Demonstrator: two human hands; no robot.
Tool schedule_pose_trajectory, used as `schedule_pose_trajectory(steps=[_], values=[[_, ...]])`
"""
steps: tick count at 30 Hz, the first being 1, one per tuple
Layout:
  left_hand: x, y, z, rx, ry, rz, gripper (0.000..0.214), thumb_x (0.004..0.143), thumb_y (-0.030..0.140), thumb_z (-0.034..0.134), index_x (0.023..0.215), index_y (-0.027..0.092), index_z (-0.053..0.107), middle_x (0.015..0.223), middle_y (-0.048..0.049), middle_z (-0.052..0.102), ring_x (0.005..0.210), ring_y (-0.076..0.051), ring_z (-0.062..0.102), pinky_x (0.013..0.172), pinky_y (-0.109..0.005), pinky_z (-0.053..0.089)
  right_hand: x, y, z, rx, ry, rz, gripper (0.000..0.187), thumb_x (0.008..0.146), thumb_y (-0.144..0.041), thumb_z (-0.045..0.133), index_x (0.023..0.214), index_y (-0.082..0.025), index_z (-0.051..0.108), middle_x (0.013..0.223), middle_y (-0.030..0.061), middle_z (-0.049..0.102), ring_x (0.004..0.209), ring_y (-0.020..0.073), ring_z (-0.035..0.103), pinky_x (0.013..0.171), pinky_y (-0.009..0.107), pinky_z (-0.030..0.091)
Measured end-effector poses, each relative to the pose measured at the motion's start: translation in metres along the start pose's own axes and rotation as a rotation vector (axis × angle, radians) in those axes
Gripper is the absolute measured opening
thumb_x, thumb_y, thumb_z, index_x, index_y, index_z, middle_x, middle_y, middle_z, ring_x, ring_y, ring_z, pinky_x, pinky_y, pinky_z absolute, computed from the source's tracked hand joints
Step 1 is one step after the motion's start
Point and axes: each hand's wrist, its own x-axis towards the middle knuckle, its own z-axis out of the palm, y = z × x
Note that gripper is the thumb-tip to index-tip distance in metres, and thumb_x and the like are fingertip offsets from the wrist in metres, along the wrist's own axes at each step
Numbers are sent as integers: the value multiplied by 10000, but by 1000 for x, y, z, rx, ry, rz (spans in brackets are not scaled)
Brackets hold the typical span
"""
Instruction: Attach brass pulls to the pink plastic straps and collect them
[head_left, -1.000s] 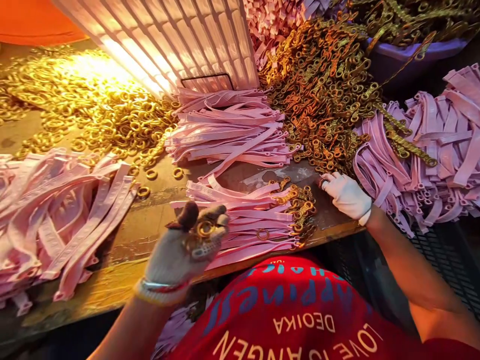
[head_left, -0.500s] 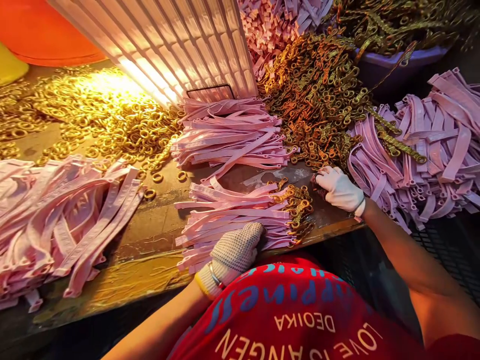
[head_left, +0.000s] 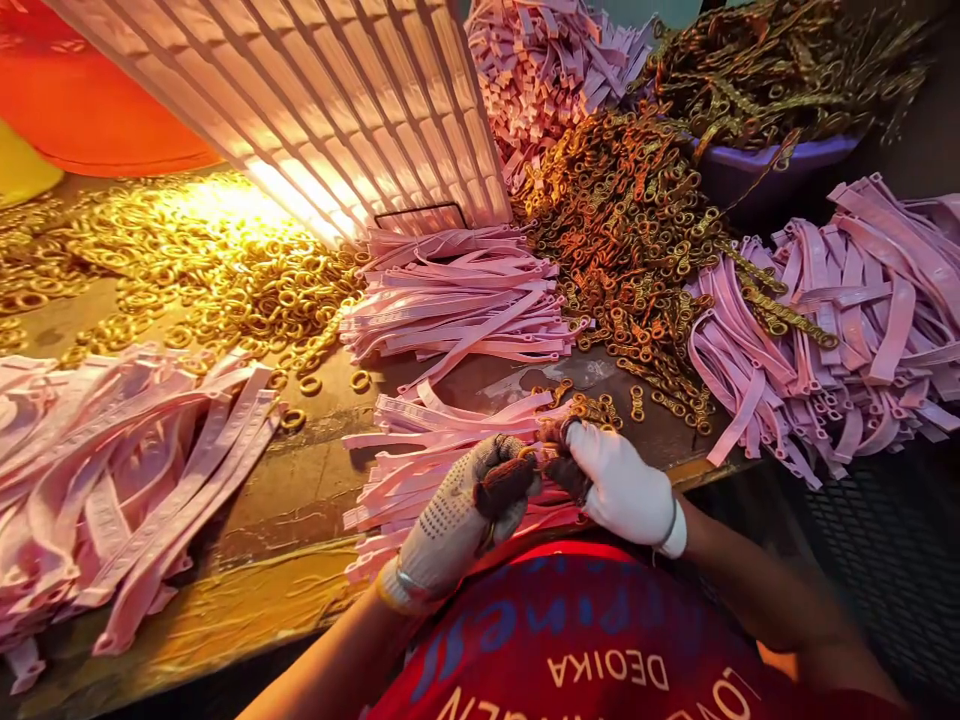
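Observation:
My left hand (head_left: 459, 515), in a dotted glove with dark fingertips, is closed in a pinch on a small gold ring (head_left: 527, 453). My right hand (head_left: 628, 487), in a white glove, has its dark-tipped fingers pinched together right beside it; whatever they hold is hidden. Both hands hover over a bundle of pink straps (head_left: 405, 470) at the table's front edge. Gold links (head_left: 596, 410) show at the right end of that bundle, partly covered by my right hand.
A second pink strap bundle (head_left: 457, 300) lies behind, below a ribbed translucent panel (head_left: 360, 110). Loose gold rings (head_left: 277, 285) spread left, gold links (head_left: 630, 240) right. More pink straps (head_left: 127, 480) lie left, others (head_left: 840, 320) right. A purple basin (head_left: 780, 155) stands behind.
My right hand has come left from the gold link pile to meet my left hand. My left hand has turned from resting on the straps to a raised pinch. Several links now lie nearer.

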Motion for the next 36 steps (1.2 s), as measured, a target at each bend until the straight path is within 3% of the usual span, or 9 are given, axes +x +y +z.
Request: schedule_pose_trajectory(steps=[6, 11, 15, 19, 22, 24, 27, 32, 36], values=[[15, 3, 3, 226, 13, 171, 353, 938, 484, 609, 797, 180, 499, 595, 53, 468, 473, -54, 376, 431, -158, 301, 11, -3, 3, -292, -71, 79, 187, 789, -129, 518, 962, -183, 564, 863, 80, 667, 810, 237, 647, 725, 311, 479], [31, 9, 0, -54, -65, 51, 381, 939, 486, 600, 752, 195, 440, 548, 72, 401, 424, -53, 320, 400, -166, 259, 24, -22, -1, -522, -172, 128, 178, 788, -281, 615, 929, -175, 597, 790, 88, 675, 728, 264, 655, 631, 334, 438], [47, 28, -5, -109, -95, -21, 405, 907, 513, 623, 752, 211, 402, 531, 89, 336, 387, -49, 229, 370, -173, 196, 30, -19, 4, -477, -93, 195, 269, 824, -303, 646, 1028, -131, 611, 829, 129, 698, 735, 290, 672, 631, 348, 450], [95, 64, -23, 491, 87, 226, 356, 949, 492, 513, 787, 180, 570, 575, 17, 497, 452, -107, 415, 423, -215, 328, 37, 6, 5, -99, 209, 291, 199, 981, -250, 455, 1087, -165, 601, 850, 97, 710, 812, 256, 685, 741, 330, 497], [150, 92, -39, 920, 321, 438, 271, 946, 326, 555, 1041, 124, 709, 918, -93, 715, 804, -184, 634, 706, -264, 489, 38, 18, 2, 183, 377, 196, 239, 967, -231, 472, 1158, -178, 606, 901, 88, 710, 933, 255, 679, 857, 348, 512], [183, 103, -43, 1166, 373, 495, 339, 967, 262, 524, 1218, 95, 679, 1122, -139, 722, 1018, -225, 639, 892, -311, 482, 36, 19, 1, 321, 404, 140, 250, 957, -221, 500, 1173, -183, 621, 925, 79, 712, 938, 244, 671, 889, 352, 511], [212, 106, -39, 1283, 333, 477, 335, 972, 247, 518, 1215, 81, 677, 1155, -170, 701, 1039, -252, 636, 915, -351, 474, 33, 16, 0, 454, 373, 105, 269, 923, -160, 533, 1164, -205, 642, 983, 56, 720, 864, 201, 656, 864, 316, 509], [210, 94, -35, 1316, 392, 522, 298, 953, 192, 493, 1193, 132, 660, 1218, -167, 642, 980, -255, 649, 831, -354, 484, 25, 9, -4, 472, 314, 104, 218, 924, -163, 535, 1098, -199, 660, 896, 33, 712, 759, 177, 629, 784, 278, 500], [173, 97, -34, 1015, 474, 679, 188, 914, 208, 548, 1054, 130, 645, 955, -87, 687, 829, -191, 626, 750, -288, 464, 17, 4, -9, 264, 219, 238, 229, 931, -176, 481, 1098, -189, 637, 773, 32, 670, 711, 204, 607, 757, 295, 506]])
